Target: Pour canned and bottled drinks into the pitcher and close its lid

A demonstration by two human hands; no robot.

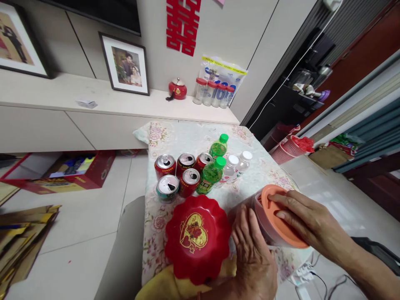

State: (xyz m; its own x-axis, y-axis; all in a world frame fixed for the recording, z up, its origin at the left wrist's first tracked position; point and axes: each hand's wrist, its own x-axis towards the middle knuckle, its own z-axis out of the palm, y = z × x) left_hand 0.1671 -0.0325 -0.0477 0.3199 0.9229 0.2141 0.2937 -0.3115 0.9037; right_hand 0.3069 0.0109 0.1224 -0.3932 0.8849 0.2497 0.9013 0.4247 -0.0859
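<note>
A clear plastic container (265, 221) with an orange lid (276, 216) lies tilted at the table's right side. My right hand (304, 214) rests on the lid, its fingers spread over the orange surface. Against the container's near side is my left hand (251, 246), fingers extended along the wall. Just left of that hand sits a red scalloped plate (215, 233) with a gold heart design. Behind the plate stand several opened drink cans (189, 183), two green bottles (210, 177) with green caps, and two clear bottles (229, 168) with white caps.
A yellow cloth (175, 287) lies at the near edge of the flowered tablecloth (159, 233). Beyond are a white cabinet (125, 106), framed photos, a red pot (177, 90) and glass jars (212, 93). Boxes (75, 175) and cardboard (21, 246) are on the left floor.
</note>
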